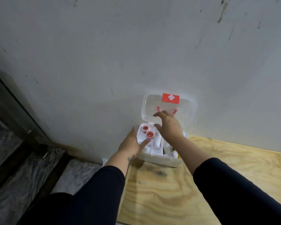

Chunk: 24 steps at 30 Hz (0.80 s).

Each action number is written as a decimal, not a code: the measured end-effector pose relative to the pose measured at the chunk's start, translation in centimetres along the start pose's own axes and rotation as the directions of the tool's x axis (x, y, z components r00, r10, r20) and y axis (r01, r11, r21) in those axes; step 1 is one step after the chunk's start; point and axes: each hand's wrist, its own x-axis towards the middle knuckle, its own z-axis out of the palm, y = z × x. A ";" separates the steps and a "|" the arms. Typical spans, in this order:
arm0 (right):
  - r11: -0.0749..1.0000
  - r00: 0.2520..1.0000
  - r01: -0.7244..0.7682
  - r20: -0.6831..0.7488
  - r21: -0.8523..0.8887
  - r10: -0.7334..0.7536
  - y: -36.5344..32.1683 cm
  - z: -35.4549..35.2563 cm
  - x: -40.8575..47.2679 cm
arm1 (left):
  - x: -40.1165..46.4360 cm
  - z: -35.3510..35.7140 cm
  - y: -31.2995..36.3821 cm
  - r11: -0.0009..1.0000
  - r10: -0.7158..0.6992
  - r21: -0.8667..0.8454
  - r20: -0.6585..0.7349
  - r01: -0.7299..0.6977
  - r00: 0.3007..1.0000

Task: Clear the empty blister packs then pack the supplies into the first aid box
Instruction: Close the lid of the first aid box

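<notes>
Clear plastic lid (187, 111) probably closes next: our spread, empty right hand (169, 125) pulls down while open left hand (131, 142) steadies the white first aid box (161, 159).

I find one sign only: a white cross on a red label (171, 98), fixed to the box's clear raised lid (148, 106). I can read no words, brands or numbers.

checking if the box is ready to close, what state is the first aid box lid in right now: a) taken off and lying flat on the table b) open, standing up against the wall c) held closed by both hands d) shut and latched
b: the clear lid with the red cross label stands upright against the wall, behind the open first aid box, with the right hand in front of it.
</notes>
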 end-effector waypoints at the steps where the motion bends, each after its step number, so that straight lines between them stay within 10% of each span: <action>1: 0.999 0.996 0.037 -0.078 -0.035 -0.039 0.4 -0.8 0.0 | 0.3 -0.7 0.7 1.000 -0.003 0.013 -0.033 0.004 0.999; 5: 0.987 0.939 -0.045 -0.344 -0.157 -0.012 2.4 -4.1 0.9 | 2.3 -3.7 5.1 0.997 0.082 0.002 -0.139 -0.082 0.987; 13: 0.966 0.931 -0.260 -0.264 0.009 0.253 4.8 -5.1 3.8 | 5.0 -4.3 9.2 0.981 0.194 0.050 -0.217 -0.188 0.957; 24: 0.984 0.902 -0.161 -0.392 0.077 0.178 3.2 -4.0 -2.5 | 0.5 -3.5 6.0 0.949 0.313 0.134 -0.295 -0.285 0.903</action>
